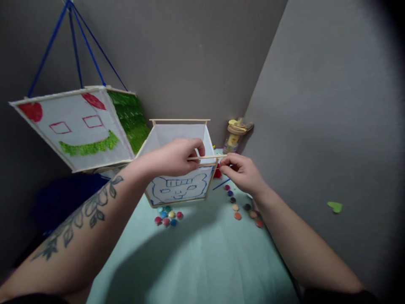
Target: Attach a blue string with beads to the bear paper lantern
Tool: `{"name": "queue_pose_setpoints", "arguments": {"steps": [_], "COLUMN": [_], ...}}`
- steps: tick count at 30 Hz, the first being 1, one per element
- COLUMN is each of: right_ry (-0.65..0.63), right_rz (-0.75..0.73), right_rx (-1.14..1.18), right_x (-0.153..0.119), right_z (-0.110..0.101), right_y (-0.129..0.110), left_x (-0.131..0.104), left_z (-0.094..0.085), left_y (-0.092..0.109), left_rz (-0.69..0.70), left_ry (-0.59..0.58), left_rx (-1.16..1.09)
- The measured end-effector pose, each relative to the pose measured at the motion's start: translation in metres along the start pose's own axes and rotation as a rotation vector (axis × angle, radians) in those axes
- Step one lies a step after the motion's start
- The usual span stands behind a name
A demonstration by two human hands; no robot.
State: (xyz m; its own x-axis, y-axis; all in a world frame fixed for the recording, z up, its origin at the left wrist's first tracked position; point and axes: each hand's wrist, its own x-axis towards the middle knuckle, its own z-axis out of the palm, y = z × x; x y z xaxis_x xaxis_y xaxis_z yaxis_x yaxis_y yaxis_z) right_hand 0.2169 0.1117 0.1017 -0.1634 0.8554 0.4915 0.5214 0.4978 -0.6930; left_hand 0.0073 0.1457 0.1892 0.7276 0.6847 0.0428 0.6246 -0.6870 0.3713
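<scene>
A white paper box lantern (pixel 177 188) with a wooden stick frame and a blue drawn face stands on the pale green table (pixel 202 257). My left hand (pixel 177 158) rests over its near top edge, pinching a thin wooden stick (pixel 207 157) that lies along that edge. My right hand (pixel 242 171) grips the right end of the same stick at the lantern's corner. Both forearms reach in from the bottom.
A finished lantern (pixel 79 126) with red and green drawing hangs on blue strings at left. Several coloured buttons (pixel 167 216) lie before the box and more buttons (pixel 243 211) at right. A small jar (pixel 234 137) stands at the back. Grey walls close in behind and to the right.
</scene>
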Motion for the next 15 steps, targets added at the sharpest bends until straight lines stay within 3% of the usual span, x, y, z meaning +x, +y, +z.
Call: {"name": "queue_pose_setpoints", "arguments": {"steps": [15], "right_ry": [0.072], "right_rz": [0.039], "right_rx": [0.068], "right_x": [-0.0064], "right_z": [-0.0001], "right_y": [0.0025], "left_x": [-0.0019], "left_z": [-0.0016], "left_y": [-0.0005], "left_rz": [0.003], "left_ry": [0.017], "left_rx": [0.015]}}
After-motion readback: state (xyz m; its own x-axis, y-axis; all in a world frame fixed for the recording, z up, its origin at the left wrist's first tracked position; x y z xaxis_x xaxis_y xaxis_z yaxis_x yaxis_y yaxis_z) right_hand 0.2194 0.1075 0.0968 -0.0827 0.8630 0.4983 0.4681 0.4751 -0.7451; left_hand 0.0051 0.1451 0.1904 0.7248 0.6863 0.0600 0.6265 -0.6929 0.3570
